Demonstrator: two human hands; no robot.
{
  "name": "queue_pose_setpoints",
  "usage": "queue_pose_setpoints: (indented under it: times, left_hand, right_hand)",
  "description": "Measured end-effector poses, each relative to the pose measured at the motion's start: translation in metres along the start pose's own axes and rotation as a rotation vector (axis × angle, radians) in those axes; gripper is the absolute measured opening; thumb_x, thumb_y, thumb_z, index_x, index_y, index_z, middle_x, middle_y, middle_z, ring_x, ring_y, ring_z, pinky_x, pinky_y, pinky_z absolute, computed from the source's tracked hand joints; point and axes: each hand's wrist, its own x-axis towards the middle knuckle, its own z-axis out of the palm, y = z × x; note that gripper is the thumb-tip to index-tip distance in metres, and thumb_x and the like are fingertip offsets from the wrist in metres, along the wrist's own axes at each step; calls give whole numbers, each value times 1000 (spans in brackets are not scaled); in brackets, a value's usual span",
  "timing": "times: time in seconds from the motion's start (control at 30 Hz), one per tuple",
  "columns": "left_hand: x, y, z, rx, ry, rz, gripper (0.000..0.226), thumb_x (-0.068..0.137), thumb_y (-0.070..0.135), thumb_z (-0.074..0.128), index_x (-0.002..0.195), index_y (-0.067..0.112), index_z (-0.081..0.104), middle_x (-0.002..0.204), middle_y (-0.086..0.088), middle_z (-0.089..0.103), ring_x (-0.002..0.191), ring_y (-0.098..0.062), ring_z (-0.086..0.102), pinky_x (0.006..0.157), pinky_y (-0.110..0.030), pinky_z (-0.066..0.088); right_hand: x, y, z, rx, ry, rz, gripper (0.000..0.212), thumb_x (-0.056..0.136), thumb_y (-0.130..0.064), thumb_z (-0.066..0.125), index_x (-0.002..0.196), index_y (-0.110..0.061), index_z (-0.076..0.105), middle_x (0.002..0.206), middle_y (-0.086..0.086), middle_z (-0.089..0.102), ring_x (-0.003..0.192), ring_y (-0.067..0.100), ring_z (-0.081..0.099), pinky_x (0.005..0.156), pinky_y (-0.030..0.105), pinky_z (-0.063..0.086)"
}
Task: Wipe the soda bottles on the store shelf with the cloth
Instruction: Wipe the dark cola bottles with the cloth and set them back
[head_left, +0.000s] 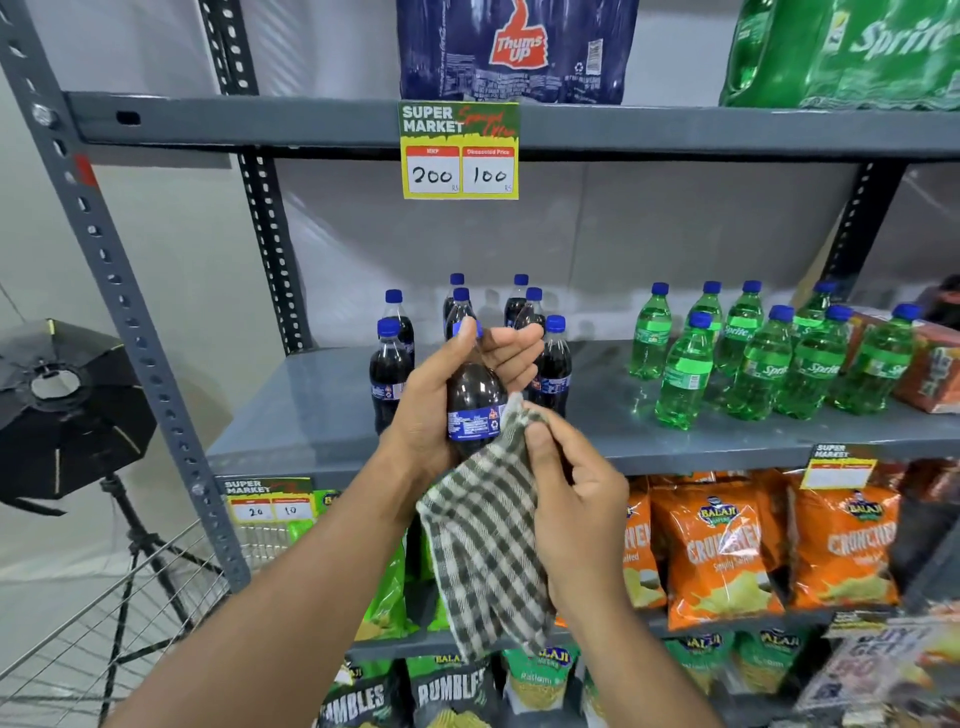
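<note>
Here, my left hand (441, 400) gripped dark cola bottle (475, 402) by its body, lifted clear of middle shelf (311, 415), in front of remaining cola bottles (387, 374). My right hand (576, 499) pinched checked cloth (483, 545) against bottle's label side, most of cloth hanging loose below. Green soda bottles (763, 358) stood apart at right. Risk, as I judged: dangling cloth could snag standing bottles and topple them on return; smooth plastic could slip.

You have "Thums Up" on the blue multipack (517, 49) and "Sprite" on the green pack (852, 52) far right. The price tag (460, 150) reads "SUPER MARKET", 200, 100. The orange bags (719, 545) read "BALAJI".
</note>
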Motion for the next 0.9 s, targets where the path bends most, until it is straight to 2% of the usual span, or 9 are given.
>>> queue_pose_setpoints:
  times: [0.13,0.3,0.37,0.43,0.5,0.57,0.67,0.77,0.9]
  left_hand:
    - [5,2,7,6,0,38,40,98,39,57,103,5,76,129,-21,68,131,-33,56,110,-43,44]
    - [11,9,7,24,2,58,41,102,39,50,97,9,78,127,-18,70,129,-32,59,108,-41,46]
    - [13,5,11,24,18,41,43,103,39,46,93,11,78,125,-17,71,125,-29,62,105,-39,49]
    - [15,3,16,24,44,20,44,103,39,46,89,12,78,122,-16,72,120,-27,66,101,-37,52]
    - [19,5,19,20,58,11,45,102,38,46,85,12,78,118,-14,74,115,-24,69,99,-36,53]
    - [21,9,19,22,56,15,48,104,37,42,84,12,79,116,-13,75,112,-23,70,98,-36,55]
    - [22,14,18,36,45,29,48,105,37,42,86,13,79,118,-14,74,116,-24,68,97,-36,55]
    - [18,16,17,70,31,54,43,103,39,47,91,13,79,126,-16,71,124,-27,63,102,-37,51]
    - [13,15,18,92,23,73,39,103,40,49,94,14,77,131,-19,67,129,-29,59,103,-36,50]
  right_hand:
    - [1,2,-2,20,27,-14,27,99,-39,61,106,-63,70,114,-31,73,112,-11,66,88,4,50]
    - [-23,18,-10,-40,24,-53,23,97,-54,60,118,-58,69,123,-27,72,120,-6,64,99,15,52]
    - [-16,16,-10,-163,2,-252,31,100,-38,61,129,-34,69,133,-13,70,126,1,63,105,21,51]
    - [-4,13,-11,-429,-98,-622,33,100,-13,59,133,-12,65,138,0,65,132,11,60,112,31,48]
    - [7,12,-10,-683,-229,-902,40,96,3,53,133,-5,65,140,7,63,136,21,58,117,40,44]
    - [11,10,-11,-811,-300,-978,44,94,5,49,133,-4,67,142,9,64,138,24,56,119,43,41]
    - [8,12,-15,-855,-360,-1029,42,99,3,43,132,-5,68,142,9,64,140,25,54,121,43,38]
    - [8,11,-22,-781,-351,-1001,40,96,5,51,132,-3,68,141,10,64,140,25,55,119,44,41]
    - [7,10,-14,-396,-120,-612,37,96,6,61,130,-6,66,137,1,66,133,13,61,108,41,53]
